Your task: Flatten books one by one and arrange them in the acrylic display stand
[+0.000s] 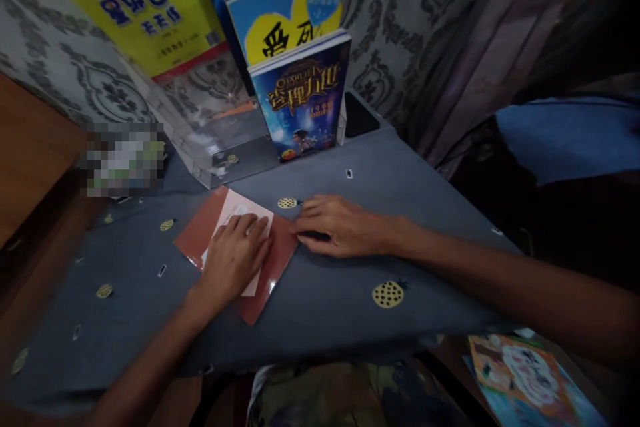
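Observation:
A glossy reddish-brown sheet [281, 250] lies at an angle on the cloth-covered table, and a smaller pale sheet [254, 281] rests across its middle. My left hand [235, 250] lies on the pale sheet with its fingers stretched out, hiding much of it. Some whitish paper [234, 213] shows at its fingertips. At the right corner of the reddish-brown sheet, the fingers of my right hand [333, 223] are closed on the edge. The underside of that grip is hidden.
Upright books [305, 103] stand in a clear plastic holder [213, 173] at the back. Behind them lies a dark flat object [361, 115]. A blurred item [125, 159] sits back left beside a wooden panel [35, 140]. Below the table's front edge lies a colourful book [525, 377].

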A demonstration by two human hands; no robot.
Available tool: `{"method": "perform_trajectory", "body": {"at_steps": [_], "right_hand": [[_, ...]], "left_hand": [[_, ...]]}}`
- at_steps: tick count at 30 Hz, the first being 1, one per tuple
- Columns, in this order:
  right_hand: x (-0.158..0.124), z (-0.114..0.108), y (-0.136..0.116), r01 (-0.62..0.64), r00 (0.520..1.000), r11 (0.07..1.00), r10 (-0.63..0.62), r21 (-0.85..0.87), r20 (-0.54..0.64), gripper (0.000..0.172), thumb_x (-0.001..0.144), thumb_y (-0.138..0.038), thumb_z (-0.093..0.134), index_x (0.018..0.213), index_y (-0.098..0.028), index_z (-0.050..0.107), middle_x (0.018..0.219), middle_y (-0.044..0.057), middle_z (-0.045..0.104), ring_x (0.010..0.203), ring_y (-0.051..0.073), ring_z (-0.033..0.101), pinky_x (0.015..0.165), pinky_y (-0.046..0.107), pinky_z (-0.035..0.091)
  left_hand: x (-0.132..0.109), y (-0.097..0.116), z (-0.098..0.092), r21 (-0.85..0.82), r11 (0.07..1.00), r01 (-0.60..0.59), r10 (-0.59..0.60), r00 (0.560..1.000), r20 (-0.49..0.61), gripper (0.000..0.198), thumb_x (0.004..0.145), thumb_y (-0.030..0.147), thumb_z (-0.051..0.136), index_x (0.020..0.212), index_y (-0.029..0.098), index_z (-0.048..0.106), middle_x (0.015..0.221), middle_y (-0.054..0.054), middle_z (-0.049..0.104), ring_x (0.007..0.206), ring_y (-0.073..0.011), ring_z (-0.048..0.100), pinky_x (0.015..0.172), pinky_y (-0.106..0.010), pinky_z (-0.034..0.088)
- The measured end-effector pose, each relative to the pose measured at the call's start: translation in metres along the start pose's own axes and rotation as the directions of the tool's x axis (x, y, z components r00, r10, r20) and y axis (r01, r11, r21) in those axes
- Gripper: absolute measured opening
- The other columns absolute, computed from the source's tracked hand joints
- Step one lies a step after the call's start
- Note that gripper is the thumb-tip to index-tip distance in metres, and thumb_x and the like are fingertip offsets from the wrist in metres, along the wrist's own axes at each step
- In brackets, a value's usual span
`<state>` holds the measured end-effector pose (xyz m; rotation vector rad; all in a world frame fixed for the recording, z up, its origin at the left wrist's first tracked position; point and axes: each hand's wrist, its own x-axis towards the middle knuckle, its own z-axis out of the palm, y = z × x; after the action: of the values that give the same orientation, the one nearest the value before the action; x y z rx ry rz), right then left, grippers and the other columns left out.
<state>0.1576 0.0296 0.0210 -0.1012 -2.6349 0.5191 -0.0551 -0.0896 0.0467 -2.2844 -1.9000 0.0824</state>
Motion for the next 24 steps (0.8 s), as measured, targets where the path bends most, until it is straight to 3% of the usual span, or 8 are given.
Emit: {"method": "perform_trajectory", "body": {"at_steps": [5, 8, 16, 21, 24], "right_hand": [[0.001, 0.009, -0.005, -0.003, 1.0, 0.995, 0.003, -0.101, -0.007, 0.023, 0.1, -0.022, 0.05, 0.099, -0.015, 0.072, 0.086, 0.009, 0.073, 0.082, 0.022, 0.063, 0.078, 0.036, 0.049], [0.001, 0.013, -0.002, 0.007, 1.0, 0.994, -0.009, -0.11, -0.019, 0.025, 0.101, -0.022, 0.048, 0.102, -0.015, 0.072, 0.087, 0.009, 0.072, 0.083, 0.022, 0.063, 0.079, 0.037, 0.051], [0.003, 0.026, -0.002, -0.024, 0.997, 0.994, 0.016, -0.104, -0.075, 0.023, 0.101, -0.021, 0.049, 0.105, -0.017, 0.071, 0.094, 0.01, 0.069, 0.088, 0.021, 0.064, 0.084, 0.039, 0.056], [0.005, 0.032, -0.006, -0.053, 0.998, 0.99, 0.048, -0.132, -0.039, 0.033, 0.101, -0.022, 0.047, 0.129, -0.018, 0.064, 0.127, 0.014, 0.069, 0.117, 0.025, 0.064, 0.101, 0.048, 0.054], [0.011, 0.036, -0.011, -0.073, 0.997, 0.979, 0.076, -0.189, 0.011, 0.037, 0.101, -0.02, 0.045, 0.134, -0.017, 0.062, 0.134, 0.014, 0.067, 0.128, 0.026, 0.06, 0.111, 0.053, 0.047]], "left_hand": [[0.005, -0.054, 0.024, -0.077, 0.991, 0.109, -0.111, 0.994, -0.019, 0.045, 0.103, 0.038, 0.04, 0.141, 0.017, 0.054, 0.145, -0.015, 0.057, 0.13, -0.0306, 0.056, 0.104, -0.048, 0.05], [0.009, -0.073, 0.031, -0.106, 0.985, 0.135, -0.139, 0.99, -0.032, 0.049, 0.103, 0.038, 0.035, 0.144, 0.015, 0.051, 0.153, -0.016, 0.05, 0.141, -0.0298, 0.047, 0.112, -0.051, 0.042], [0.011, -0.08, 0.038, -0.142, 0.98, 0.139, -0.146, 0.988, -0.042, 0.053, 0.104, 0.038, 0.034, 0.146, 0.01, 0.047, 0.157, -0.017, 0.045, 0.146, -0.028, 0.042, 0.116, -0.05, 0.038], [0.01, -0.081, 0.049, -0.165, 0.977, 0.132, -0.145, 0.987, -0.068, 0.051, 0.103, 0.036, 0.035, 0.145, 0.009, 0.047, 0.157, -0.018, 0.044, 0.147, -0.0283, 0.04, 0.116, -0.05, 0.036], [0.009, -0.081, 0.053, -0.189, 0.972, 0.136, -0.156, 0.983, -0.096, 0.051, 0.103, 0.035, 0.035, 0.146, 0.011, 0.046, 0.157, -0.017, 0.044, 0.147, -0.0271, 0.039, 0.117, -0.05, 0.035]]}}
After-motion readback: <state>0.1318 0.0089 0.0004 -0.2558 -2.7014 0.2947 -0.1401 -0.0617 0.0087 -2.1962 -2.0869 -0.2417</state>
